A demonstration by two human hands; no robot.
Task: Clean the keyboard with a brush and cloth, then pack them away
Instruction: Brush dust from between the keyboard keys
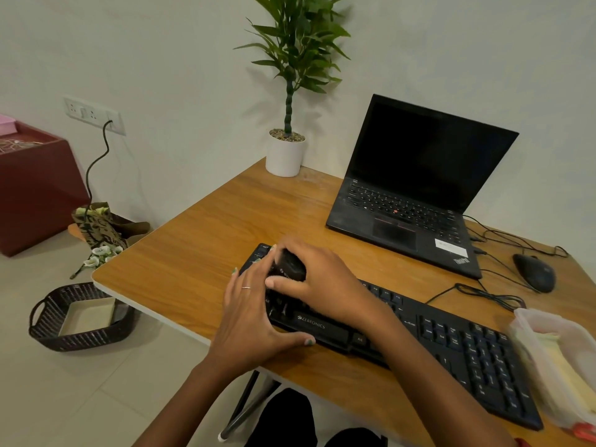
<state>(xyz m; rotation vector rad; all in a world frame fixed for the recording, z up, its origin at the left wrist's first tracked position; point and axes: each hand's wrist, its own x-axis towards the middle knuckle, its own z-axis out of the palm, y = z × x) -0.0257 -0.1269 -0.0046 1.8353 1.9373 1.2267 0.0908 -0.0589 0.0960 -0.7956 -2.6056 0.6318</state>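
A black keyboard (458, 346) lies slantwise across the wooden desk (200, 246). My right hand (319, 282) grips a small black brush (290, 264) and holds it over the keyboard's left end. My left hand (254, 321) lies flat on that same end, fingers spread straight and thumb along the front edge by the space bar. The brush's bristles are hidden under my fingers. A pale yellow cloth (564, 372) sits inside a clear plastic bag (529, 327) at the desk's right edge.
An open black laptop (416, 188) stands behind the keyboard, with a black mouse (535, 272) and loose cables (483, 291) to its right. A potted plant (287, 150) is at the back corner. A dark woven basket (80, 317) sits on the floor at left.
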